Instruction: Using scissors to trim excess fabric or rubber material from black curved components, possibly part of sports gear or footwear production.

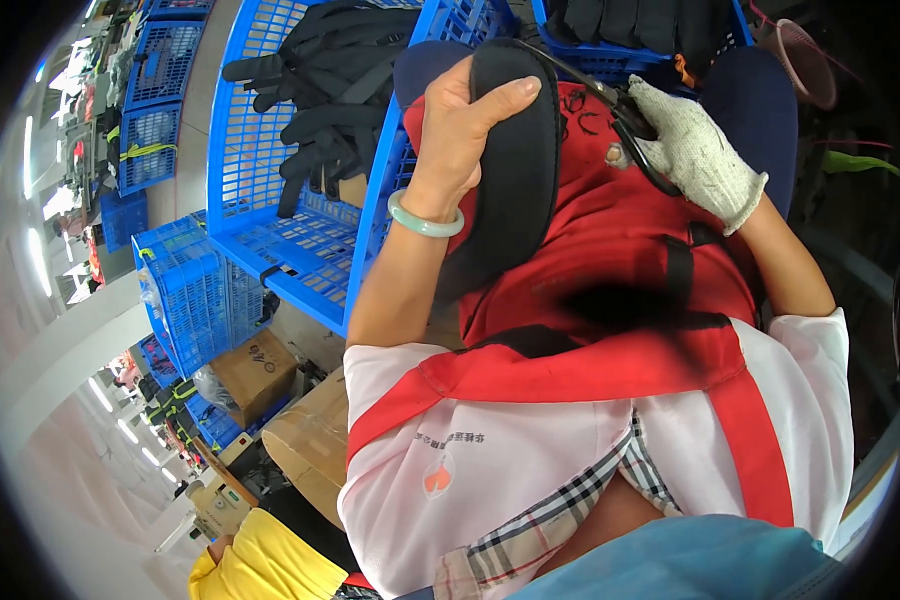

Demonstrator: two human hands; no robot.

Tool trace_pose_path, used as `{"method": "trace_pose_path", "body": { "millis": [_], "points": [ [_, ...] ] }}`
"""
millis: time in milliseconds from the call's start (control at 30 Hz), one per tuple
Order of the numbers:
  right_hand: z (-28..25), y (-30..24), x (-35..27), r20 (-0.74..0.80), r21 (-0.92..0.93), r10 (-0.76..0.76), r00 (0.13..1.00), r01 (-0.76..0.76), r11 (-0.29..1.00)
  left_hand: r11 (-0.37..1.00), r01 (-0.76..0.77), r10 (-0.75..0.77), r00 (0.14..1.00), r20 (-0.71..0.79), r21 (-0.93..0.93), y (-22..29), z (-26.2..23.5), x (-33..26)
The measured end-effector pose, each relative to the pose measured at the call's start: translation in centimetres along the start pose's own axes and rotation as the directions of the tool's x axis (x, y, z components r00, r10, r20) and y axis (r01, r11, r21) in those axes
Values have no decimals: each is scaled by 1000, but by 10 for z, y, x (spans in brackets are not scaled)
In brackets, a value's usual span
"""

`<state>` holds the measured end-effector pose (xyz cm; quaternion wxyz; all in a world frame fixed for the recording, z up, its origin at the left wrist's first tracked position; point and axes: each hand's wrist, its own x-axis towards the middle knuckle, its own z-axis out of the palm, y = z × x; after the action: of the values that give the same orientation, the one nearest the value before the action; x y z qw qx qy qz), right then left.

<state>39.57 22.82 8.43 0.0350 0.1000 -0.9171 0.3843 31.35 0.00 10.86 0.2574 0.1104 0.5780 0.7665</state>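
The left hand point(457, 130), at 12 o'clock, is bare and wears a pale green bangle point(425, 220). It is clamped on a black padded strip point(520, 165), thumb pressed flat on the near face; the strip hangs at 1 o'clock, over the front of a red apron point(590, 220). The right hand point(695, 150), at 2 o'clock, wears a white knitted glove and is closed around dark scissors point(630, 140), whose blades run toward 12 o'clock near the strip's upper end; whether they touch it I cannot tell. The two hands are apart.

Dark curled lettering shows on the apron between the hands, partly hidden. At 5 o'clock, the white shirt point(570, 430) carries a short line of small dark characters, upside down in this view, and beside it an orange-red emblem point(437, 477). A cardboard box point(255, 378) toward 8 o'clock bears a dark mark with a loop on its side.

A blue basket point(290, 290) at 11 o'clock holds a heap of black strips point(340, 90). A blue crate point(742, 28) at 1 o'clock holds more black pieces, packed in a row.
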Motion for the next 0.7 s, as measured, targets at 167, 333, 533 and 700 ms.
{"method": "trace_pose_path", "body": {
  "millis": [167, 333, 533, 700],
  "points": [
    [-13, -1, -1, 187, -40, 104, 977, -98, 994, 1000, 7, -7, 1000, 9, 21, -4, 1, -5],
    [-21, 1, -3, 243, -200, 105, 964, -56, 978, 998, 53, -54, 998, 35, 33, -3, 3, -8],
    [-19, 9, -14, 128, -242, -26, 991, 57, 969, 996, 73, -75, 996, 48, 49, -8, 4, -8],
    [-31, -3, -4, 317, -152, 138, 938, -93, 984, 994, 92, -96, 993, 74, 64, -11, 7, -12]
  ]
}}
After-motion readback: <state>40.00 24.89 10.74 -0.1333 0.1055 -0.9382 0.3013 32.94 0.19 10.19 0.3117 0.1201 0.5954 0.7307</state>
